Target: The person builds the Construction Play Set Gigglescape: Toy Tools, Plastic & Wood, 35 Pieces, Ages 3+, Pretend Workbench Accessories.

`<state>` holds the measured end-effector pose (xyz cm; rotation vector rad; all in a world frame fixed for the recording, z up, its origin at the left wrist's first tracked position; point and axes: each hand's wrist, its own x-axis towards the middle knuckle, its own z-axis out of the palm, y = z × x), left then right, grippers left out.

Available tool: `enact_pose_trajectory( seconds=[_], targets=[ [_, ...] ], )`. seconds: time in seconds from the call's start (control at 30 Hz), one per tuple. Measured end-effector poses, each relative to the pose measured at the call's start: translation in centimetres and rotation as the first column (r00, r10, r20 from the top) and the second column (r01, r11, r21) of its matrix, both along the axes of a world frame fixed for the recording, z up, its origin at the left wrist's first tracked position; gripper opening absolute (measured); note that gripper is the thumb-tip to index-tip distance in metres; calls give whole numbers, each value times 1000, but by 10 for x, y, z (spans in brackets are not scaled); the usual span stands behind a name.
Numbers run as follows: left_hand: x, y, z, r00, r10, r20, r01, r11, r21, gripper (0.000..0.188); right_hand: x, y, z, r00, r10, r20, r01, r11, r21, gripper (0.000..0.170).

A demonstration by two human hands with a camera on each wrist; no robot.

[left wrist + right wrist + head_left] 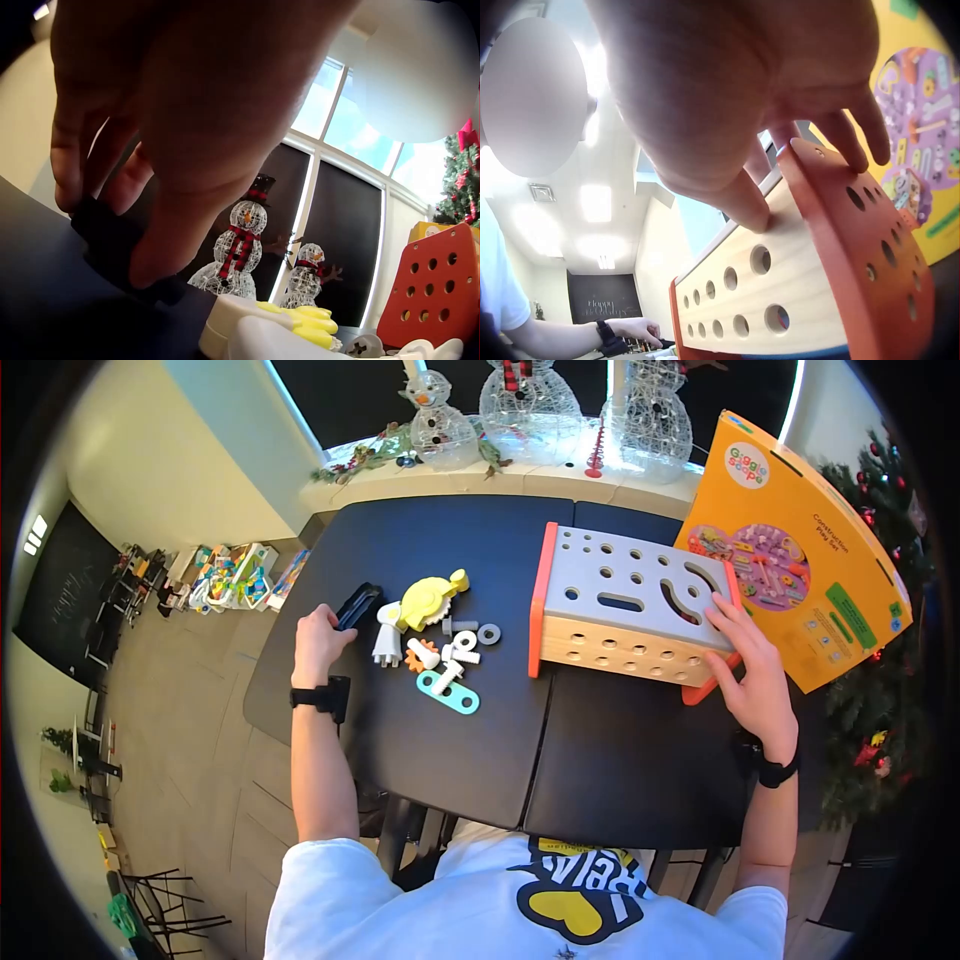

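Left hand (318, 644): black object (358, 606) pinched narrowly, left of the wooden box (590, 628)
Right hand (757, 682): box's right end gripped; best steadied without hard squeezing

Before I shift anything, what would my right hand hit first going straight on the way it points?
Probably the toy workbench: your right hand already touches it, thumb against the wooden side. Exactly where the fingers would meet it is unclear.

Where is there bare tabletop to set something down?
On the black table, before the grey-topped wooden box, and nearer the person than the perforated teal strip. It is crowded from the black object at the left hand to the grey washer.
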<state>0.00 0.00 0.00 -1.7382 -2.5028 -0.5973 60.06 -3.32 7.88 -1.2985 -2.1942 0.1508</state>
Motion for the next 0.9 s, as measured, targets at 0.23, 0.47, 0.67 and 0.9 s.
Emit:
enact_pose_trajectory(
  seconds=[0.23, 0.47, 0.67, 0.9],
  targets=[
    [10, -7, 0, 985, -82, -150, 96, 991, 93, 34, -7, -3, 3, 998, -37, 45, 37, 999, 7, 51],
    [74, -23, 35, 927, -375, -1, 358, 884, 299, 19, -26, -14, -4, 961, -187, 205, 151, 973, 176, 55],
    [113, -20, 36, 791, -611, 12, 603, 784, 148, 19, -38, -20, -3, 968, -148, 205, 105, 973, 205, 53],
    [134, 7, 18, 727, -659, -196, 659, 749, -73, 36, -38, -22, 7, 987, -22, 159, -3, 987, 158, 48]
  ],
)
